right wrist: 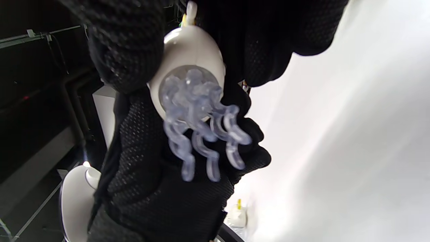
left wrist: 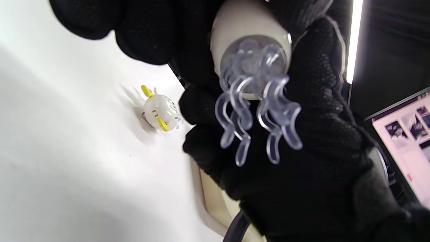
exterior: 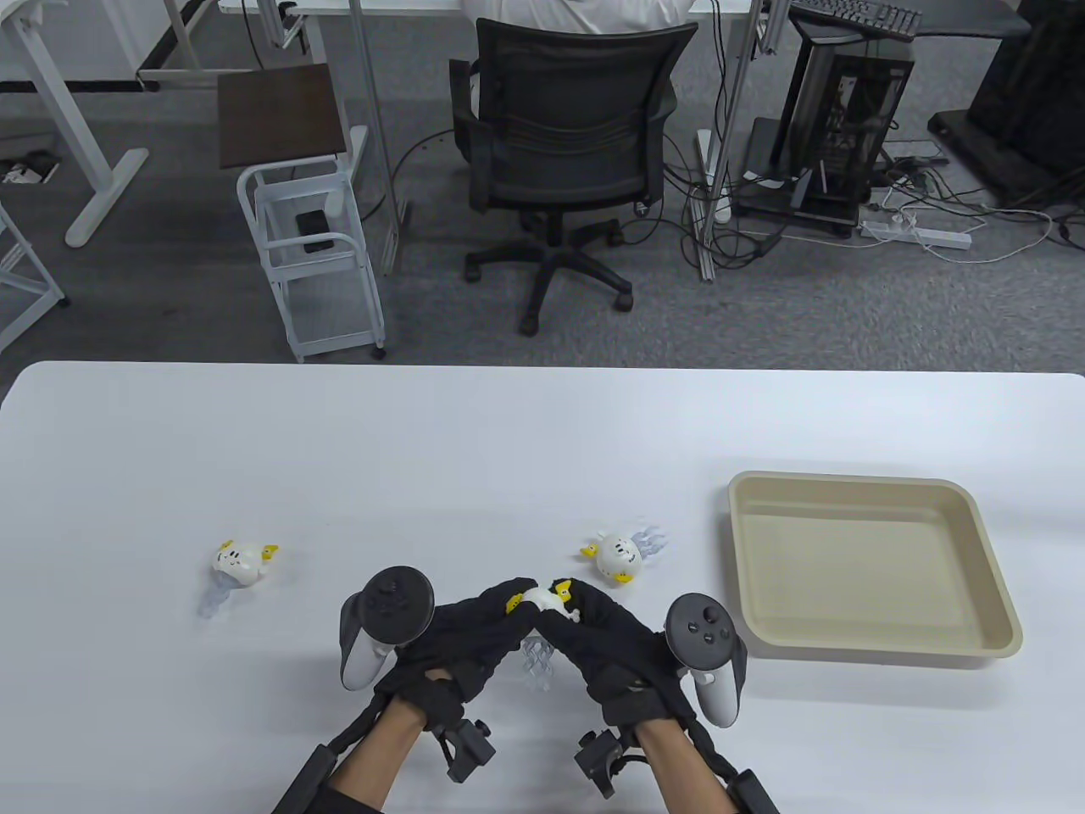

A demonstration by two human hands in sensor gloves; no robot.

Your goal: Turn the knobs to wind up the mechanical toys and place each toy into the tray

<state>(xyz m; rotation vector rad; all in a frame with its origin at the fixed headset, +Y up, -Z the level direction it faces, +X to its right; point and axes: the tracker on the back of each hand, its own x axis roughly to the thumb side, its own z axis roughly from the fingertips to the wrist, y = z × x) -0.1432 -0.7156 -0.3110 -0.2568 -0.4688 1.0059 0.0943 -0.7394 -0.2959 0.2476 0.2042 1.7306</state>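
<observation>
table view: both hands, left point(exterior: 470, 632) and right point(exterior: 606, 636), clamp one toy point(exterior: 542, 599)
tray point(exterior: 992, 585): empty
left: three toys

Table view looks down from above; both wrist views look up, close, sharing the held toy point(left wrist: 250, 50)

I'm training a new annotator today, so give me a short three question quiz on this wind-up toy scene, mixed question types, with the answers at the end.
1. True or false: the beige tray already holds a toy.
2. How many jellyfish toys lie on the table, not counting the held toy?
3. Multiple choice: the held toy's clear tentacles hang A) into the tray, B) down between the left hand and right hand, C) against another toy.

Key: 1 false, it holds none. 2 two, the left toy and the toy near the tray. 3 B.
</observation>
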